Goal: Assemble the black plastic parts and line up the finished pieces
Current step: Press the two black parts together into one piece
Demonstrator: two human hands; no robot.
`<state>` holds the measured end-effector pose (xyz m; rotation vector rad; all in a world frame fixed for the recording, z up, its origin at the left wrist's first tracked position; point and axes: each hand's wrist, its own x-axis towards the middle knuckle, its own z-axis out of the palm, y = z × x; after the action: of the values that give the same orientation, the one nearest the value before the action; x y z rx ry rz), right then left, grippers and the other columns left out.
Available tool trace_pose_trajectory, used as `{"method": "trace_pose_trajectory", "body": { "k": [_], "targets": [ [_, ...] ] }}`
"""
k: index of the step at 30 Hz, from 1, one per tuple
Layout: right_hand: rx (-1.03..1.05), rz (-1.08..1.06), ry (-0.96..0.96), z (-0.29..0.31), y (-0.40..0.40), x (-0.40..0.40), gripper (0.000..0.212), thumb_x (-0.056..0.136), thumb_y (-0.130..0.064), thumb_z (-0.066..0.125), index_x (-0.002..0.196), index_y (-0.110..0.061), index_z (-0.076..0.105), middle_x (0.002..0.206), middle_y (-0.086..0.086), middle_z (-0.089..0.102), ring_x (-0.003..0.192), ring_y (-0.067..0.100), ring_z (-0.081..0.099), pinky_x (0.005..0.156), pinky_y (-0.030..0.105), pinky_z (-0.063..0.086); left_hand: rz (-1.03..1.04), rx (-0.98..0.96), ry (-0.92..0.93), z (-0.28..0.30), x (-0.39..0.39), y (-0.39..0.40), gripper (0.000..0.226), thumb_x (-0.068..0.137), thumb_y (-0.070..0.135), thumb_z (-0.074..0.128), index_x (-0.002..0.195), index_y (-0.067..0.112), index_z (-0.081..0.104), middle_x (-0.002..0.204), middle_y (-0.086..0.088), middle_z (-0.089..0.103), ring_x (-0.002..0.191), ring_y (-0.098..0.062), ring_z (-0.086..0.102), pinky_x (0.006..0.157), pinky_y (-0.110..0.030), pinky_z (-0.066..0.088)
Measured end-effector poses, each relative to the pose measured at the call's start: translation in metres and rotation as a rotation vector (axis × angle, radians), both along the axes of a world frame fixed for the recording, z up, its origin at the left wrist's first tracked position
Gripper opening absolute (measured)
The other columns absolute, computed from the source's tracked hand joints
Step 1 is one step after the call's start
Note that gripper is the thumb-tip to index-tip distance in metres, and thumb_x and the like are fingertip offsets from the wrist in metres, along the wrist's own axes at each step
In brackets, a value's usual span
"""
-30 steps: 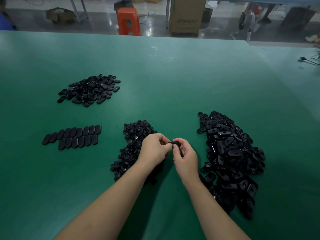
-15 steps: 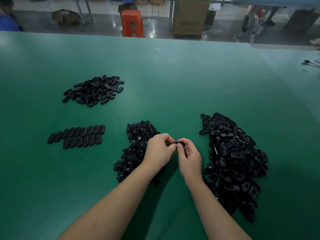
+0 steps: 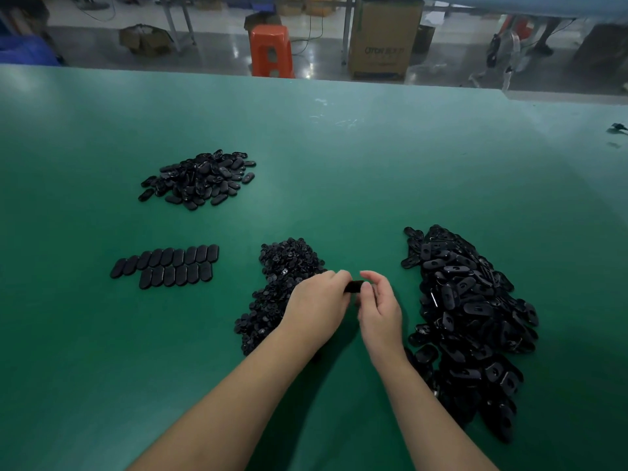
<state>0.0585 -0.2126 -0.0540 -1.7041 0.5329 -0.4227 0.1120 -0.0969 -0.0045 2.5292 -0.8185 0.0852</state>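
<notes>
Black plastic part [image 3: 354, 286] pinched between curled fingers [image 3: 368, 277] of left hand [image 3: 317, 305] and right hand [image 3: 380, 309], above green desk [image 3: 339, 164]; small-parts heap [image 3: 282, 287] at 9 o'clock, shell pile [image 3: 469, 321] at 3 o'clock, lined-up finished pieces [image 3: 168, 266] and another pile [image 3: 200, 180] toward 10 o'clock; orange stool [image 3: 272, 51], cardboard box [image 3: 382, 39] at 12 o'clock beyond desk edge

On the surface [image 3: 373, 171], a heap of small parts [image 3: 282, 287] is found left of the hands [image 3: 350, 300], a heap of larger shells [image 3: 469, 321] right; lined-up pieces [image 3: 168, 266] are set far left, another heap [image 3: 200, 180] behind them.
</notes>
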Motion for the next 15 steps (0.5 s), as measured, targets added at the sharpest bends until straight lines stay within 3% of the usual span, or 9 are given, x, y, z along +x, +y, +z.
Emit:
{"method": "trace_pose_trajectory", "body": {
  "k": [3,6,8,12,15],
  "targets": [
    [-0.005,0.010,0.005,0.001,-0.001,-0.001,0.020,0.106,-0.023,0.047,0.115,-0.035,0.060,0.079,-0.005,0.063,0.062,0.013,0.051,0.063,0.041,0.045,0.117,-0.090,-0.058,0.004,0.004,0.030,0.019,0.094,0.027,0.065,0.111,0.018,0.068,0.099,0.001,0.068,0.086,-0.022,0.064,0.069,-0.036,0.051],
    [-0.033,0.022,0.028,0.003,0.000,-0.003,0.018,0.105,-0.024,0.048,0.110,-0.036,0.061,0.078,-0.006,0.064,0.056,0.010,0.049,0.055,0.032,0.045,0.398,-0.143,-0.087,0.002,0.017,0.089,0.018,0.091,0.034,0.071,0.105,0.023,0.072,0.091,0.008,0.067,0.072,-0.012,0.059,0.053,-0.023,0.040],
    [-0.044,0.021,0.036,0.003,0.000,-0.003,0.018,0.105,-0.023,0.049,0.105,-0.035,0.063,0.077,-0.005,0.065,0.055,0.010,0.049,0.054,0.031,0.044,0.600,-0.148,-0.096,-0.005,0.027,0.142,0.019,0.091,0.038,0.071,0.099,0.022,0.073,0.086,0.008,0.067,0.066,-0.010,0.056,0.050,-0.021,0.035],
    [-0.058,0.023,0.036,0.004,0.002,-0.003,0.017,0.104,-0.024,0.051,0.100,-0.036,0.063,0.077,-0.005,0.066,0.054,0.008,0.049,0.049,0.024,0.042,0.993,-0.069,-0.054,-0.024,0.038,0.243,0.030,0.092,0.045,0.067,0.096,0.015,0.073,0.086,-0.004,0.070,0.071,-0.028,0.058,0.058,-0.032,0.043],
    [-0.067,0.023,0.048,0.005,0.003,-0.002,0.016,0.104,-0.024,0.052,0.100,-0.036,0.063,0.077,-0.008,0.067,0.053,0.008,0.049,0.047,0.022,0.042,1.103,0.047,0.026,-0.032,0.043,0.281,0.032,0.092,0.046,0.067,0.098,0.016,0.076,0.077,-0.004,0.060,0.066,-0.029,0.052,0.055,-0.030,0.043]
  ]
}}
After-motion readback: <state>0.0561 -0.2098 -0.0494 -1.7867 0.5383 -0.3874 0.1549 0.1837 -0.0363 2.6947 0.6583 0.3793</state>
